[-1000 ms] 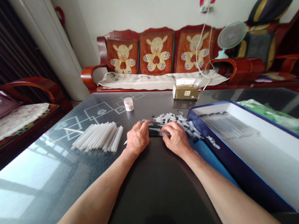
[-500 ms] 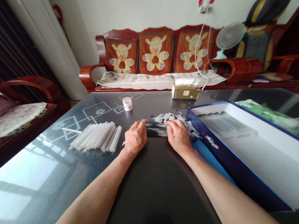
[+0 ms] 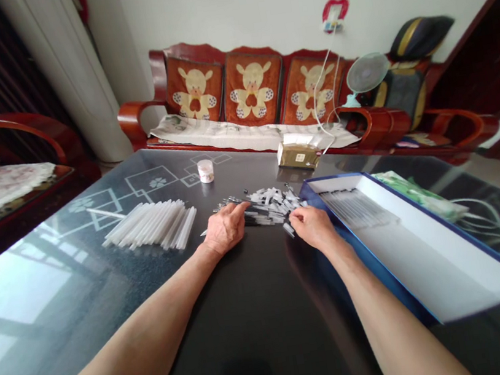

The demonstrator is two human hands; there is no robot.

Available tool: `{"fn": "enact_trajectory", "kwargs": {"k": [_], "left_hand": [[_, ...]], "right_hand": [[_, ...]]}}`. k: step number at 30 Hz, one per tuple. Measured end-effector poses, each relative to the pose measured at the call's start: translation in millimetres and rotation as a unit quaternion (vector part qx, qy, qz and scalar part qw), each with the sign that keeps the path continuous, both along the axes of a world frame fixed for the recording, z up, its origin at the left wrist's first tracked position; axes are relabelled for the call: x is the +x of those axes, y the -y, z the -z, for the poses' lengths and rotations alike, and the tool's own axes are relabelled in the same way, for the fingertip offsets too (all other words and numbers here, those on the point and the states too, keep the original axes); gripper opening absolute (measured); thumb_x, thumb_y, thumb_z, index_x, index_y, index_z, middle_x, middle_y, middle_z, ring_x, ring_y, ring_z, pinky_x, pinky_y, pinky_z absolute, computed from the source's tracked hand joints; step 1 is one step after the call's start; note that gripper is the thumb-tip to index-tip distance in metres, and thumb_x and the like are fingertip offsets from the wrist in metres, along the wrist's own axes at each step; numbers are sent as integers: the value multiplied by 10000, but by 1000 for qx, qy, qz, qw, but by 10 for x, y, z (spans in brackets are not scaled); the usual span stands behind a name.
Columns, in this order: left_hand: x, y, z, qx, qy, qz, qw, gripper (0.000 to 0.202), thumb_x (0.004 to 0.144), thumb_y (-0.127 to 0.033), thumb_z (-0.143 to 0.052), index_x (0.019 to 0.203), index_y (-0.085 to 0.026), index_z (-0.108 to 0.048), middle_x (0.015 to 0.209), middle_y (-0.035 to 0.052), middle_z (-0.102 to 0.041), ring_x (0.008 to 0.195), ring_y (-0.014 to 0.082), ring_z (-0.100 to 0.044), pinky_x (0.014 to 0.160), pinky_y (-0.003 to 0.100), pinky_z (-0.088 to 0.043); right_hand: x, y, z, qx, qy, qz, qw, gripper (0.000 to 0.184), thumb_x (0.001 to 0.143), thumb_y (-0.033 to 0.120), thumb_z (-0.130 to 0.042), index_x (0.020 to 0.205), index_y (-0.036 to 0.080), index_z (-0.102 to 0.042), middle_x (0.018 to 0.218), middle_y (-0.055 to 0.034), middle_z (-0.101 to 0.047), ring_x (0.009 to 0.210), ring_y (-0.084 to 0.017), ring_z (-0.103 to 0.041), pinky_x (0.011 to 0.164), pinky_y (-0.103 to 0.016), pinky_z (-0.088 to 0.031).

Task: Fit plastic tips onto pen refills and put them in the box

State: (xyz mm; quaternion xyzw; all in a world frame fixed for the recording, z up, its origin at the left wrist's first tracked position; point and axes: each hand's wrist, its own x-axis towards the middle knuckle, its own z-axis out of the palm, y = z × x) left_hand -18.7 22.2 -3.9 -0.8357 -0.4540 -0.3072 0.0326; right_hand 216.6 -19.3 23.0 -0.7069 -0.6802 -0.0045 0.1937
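Blk-tipped plastic tubes [image 3: 271, 206] in loose pile: L hand [image 3: 225, 228] flat on near edge, fingers together; R hand [image 3: 314, 227] at pile edge, fingertips closed, hold unclear, next to blue box [image 3: 332, 177].

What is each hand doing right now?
Left hand: open, flat against the pile of dark-tipped plastic tubes, holding nothing visible.
Right hand: fingers curled at the pile's edge; cannot tell if holding a tube.

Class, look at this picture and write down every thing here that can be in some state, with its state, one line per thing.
left hand: flat, fingers lying over the tube pile's edge
right hand: fingers curled at the pile's edge, grip unclear
tube pile: loose, jumbled
white tube bundle: lying side by side on the table
box: open, no lid on
tubes in box: lined up at the far end
small jar: upright, closed
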Motion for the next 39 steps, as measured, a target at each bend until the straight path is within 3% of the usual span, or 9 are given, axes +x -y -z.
{"fn": "enact_trajectory", "kwargs": {"k": [4, 8, 13, 18, 27, 32, 34, 36, 39], "left_hand": [[24, -6, 37, 9, 6, 68, 998, 352, 936, -232, -390, 1252, -217, -544, 913, 56, -658, 850, 172, -643, 700, 245, -505], [36, -38, 76, 20, 43, 99, 994, 348, 924, -219, -414, 1255, -171, -511, 1034, 88, -672, 920, 183, -654, 787, 275, -525], [26, -42, 73, 8, 31, 98, 995, 265, 936, -250, -409, 1120, -164, -578, 963, 82, -677, 860, 186, -663, 754, 282, -532], [20, -37, 67, 1, 18, 94, 995, 271, 937, -256, -407, 1130, -172, -578, 949, 72, -673, 834, 183, -661, 719, 272, -527], [13, -38, 75, 2, 14, 101, 995, 293, 946, -283, -409, 1151, -191, -597, 912, 56, -666, 806, 169, -659, 711, 256, -520], [15, -37, 69, 2, 18, 108, 994, 320, 954, -305, -401, 1178, -191, -599, 896, 56, -671, 792, 170, -666, 706, 257, -521], [17, -42, 75, 2, 21, 109, 994, 316, 951, -297, -405, 1179, -186, -594, 910, 59, -677, 802, 170, -669, 715, 258, -524], [18, -45, 82, 0, 24, 111, 994, 307, 948, -295, -412, 1175, -187, -589, 931, 61, -682, 817, 169, -671, 732, 259, -526], [17, -41, 79, -4, 32, 116, 993, 285, 948, -300, -418, 1143, -191, -595, 948, 60, -685, 838, 167, -670, 752, 257, -525]], "right_hand": [[-109, 166, -13, -41, 55, -7, 998, 214, 855, 293, -532, 871, 203, -725, 886, -78, -661, 789, -187, -618, 709, -274, -422], [-181, 208, -5, -44, 77, -5, 996, 187, 859, 252, -532, 879, 201, -711, 926, -80, -643, 840, -187, -616, 727, -271, -429], [-118, 193, 32, -34, 52, -22, 998, 197, 854, 223, -531, 934, 179, -706, 949, -85, -638, 857, -186, -616, 774, -269, -444], [53, 230, 84, -12, 82, 15, 996, 330, 858, 107, -436, 1054, 176, -692, 961, -91, -608, 823, -176, -612, 774, -260, -446], [29, 149, 61, -37, 120, 37, 991, 198, 866, 245, -522, 949, 180, -689, 956, -93, -601, 815, -191, -627, 726, -274, -457], [-4, 34, -42, -98, 122, 81, 984, 201, 843, 184, -501, 869, 175, -700, 961, -121, -633, 814, -218, -651, 691, -297, -465], [-15, 19, -79, -71, 105, 69, 990, 201, 827, 152, -495, 854, 156, -694, 947, -134, -645, 810, -223, -653, 704, -307, -473], [-66, 14, -89, 11, 43, 32, 999, 187, 810, 150, -506, 865, 141, -684, 907, -128, -660, 820, -223, -650, 749, -320, -484], [-274, -7, -18, 111, -178, -37, 977, 220, 808, 233, -524, 954, 167, -674, 868, -73, -694, 812, -193, -651, 764, -315, -511]]}}
